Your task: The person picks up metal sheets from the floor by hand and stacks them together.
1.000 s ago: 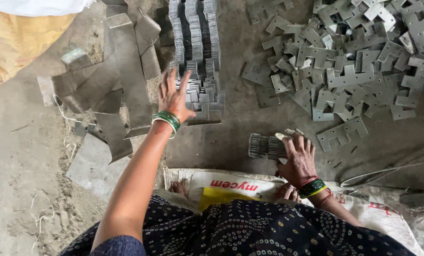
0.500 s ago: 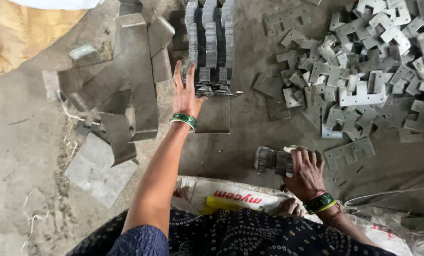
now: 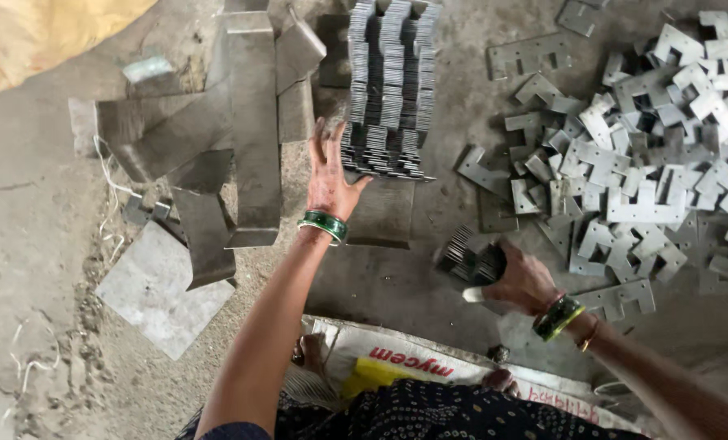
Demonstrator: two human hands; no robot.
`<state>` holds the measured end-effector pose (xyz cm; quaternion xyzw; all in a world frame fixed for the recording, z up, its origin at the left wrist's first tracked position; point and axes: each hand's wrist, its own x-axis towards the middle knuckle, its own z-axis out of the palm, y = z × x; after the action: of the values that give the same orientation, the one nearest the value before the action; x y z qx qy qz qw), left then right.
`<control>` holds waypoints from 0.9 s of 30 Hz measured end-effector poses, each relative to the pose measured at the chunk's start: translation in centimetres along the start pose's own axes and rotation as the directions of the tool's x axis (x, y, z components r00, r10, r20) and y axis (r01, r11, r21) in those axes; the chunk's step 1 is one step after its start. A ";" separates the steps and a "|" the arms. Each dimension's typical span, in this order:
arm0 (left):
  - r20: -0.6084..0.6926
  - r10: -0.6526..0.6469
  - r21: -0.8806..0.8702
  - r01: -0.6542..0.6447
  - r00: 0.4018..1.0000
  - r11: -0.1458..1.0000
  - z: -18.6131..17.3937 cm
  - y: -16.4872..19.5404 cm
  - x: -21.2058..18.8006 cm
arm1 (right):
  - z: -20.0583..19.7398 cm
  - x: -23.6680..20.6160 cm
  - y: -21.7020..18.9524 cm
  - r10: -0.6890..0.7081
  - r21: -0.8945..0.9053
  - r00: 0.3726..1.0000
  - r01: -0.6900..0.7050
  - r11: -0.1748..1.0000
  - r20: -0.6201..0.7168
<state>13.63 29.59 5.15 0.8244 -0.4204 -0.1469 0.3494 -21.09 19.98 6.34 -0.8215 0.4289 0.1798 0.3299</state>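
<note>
My left hand (image 3: 329, 175), with a green bangle at the wrist, is stretched forward with fingers spread, its fingertips at the near left edge of three neat rows of stacked thin metal plates (image 3: 390, 90). It holds nothing. My right hand (image 3: 517, 279), also with bangles, grips a small bundle of thin metal plates (image 3: 467, 259) standing on edge on the floor. A white wrap covers one fingertip. A loose heap of notched metal stampings (image 3: 649, 155) lies just right of that hand.
Large bent sheet-metal offcuts (image 3: 234, 138) lie on the concrete floor to the left. A flat grey square plate (image 3: 162, 289) sits near left. A printed sack (image 3: 413, 367) lies under my knees. Yellow cloth (image 3: 38, 33) fills the top left corner.
My left hand stays at the near end of the stacked rows. My right hand has slid the small bundle of plates across the floor, and the view has shifted.
</note>
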 end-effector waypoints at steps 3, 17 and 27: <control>0.003 -0.003 -0.042 0.003 1.000 0.999 -0.1 -0.8 0.6 | -1.3 2.7 -3.1 -0.132 -0.047 0.990 0.134 0.990 0.049; 0.031 -0.251 -0.623 0.215 0.968 0.752 4.1 -10.6 -0.5 | 2.7 10.6 -14.5 -0.722 -0.660 0.610 0.400 0.636 -0.326; -0.004 -0.107 -0.734 0.070 0.994 0.675 6.3 -8.9 2.3 | 3.9 10.7 -14.2 -0.283 0.084 0.715 0.431 0.899 -0.640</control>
<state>16.92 28.51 -5.44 0.6383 -0.2778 -0.3001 0.6522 -3.36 22.29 2.90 -0.8588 0.3620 -0.2139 0.2927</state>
